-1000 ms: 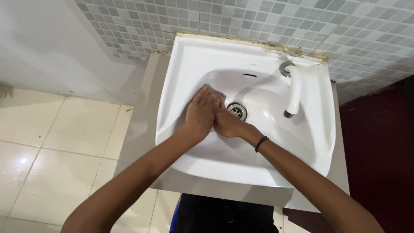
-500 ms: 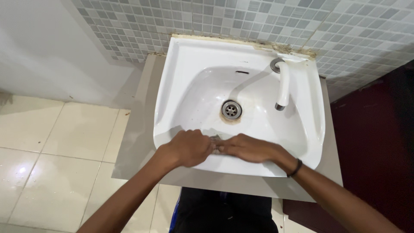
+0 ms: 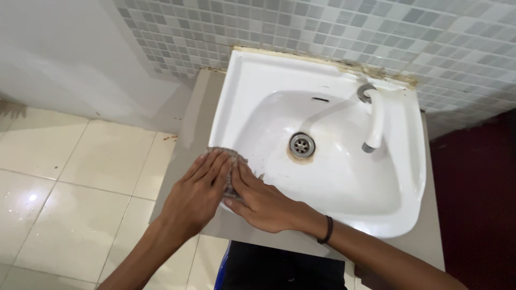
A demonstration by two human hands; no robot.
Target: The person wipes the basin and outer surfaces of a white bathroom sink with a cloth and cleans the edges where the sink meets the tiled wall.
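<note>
1. Both hands are down on the near left rim of the white washbasin, pressing a grey scouring pad against the porcelain.
2. The left hand lies flat over the pad, fingers stretched out and together, not curled into a fist.
3. The right hand comes in from the right, fingers also flat, tips touching the pad's edge just beside the left hand; a dark band circles that wrist.
4. Only a sliver of the pad peeks out at the fingertips; the rest is hidden under the palms.
5. I judge the pad light, soft and squashy, rough-faced, likely wet and a bit slippery, not fragile. Best held by pressing flat from above, or pinching its exposed far edge.
6. The drain, ringed with brown staining, sits well apart to the right; the white tap arches beyond it.
</note>
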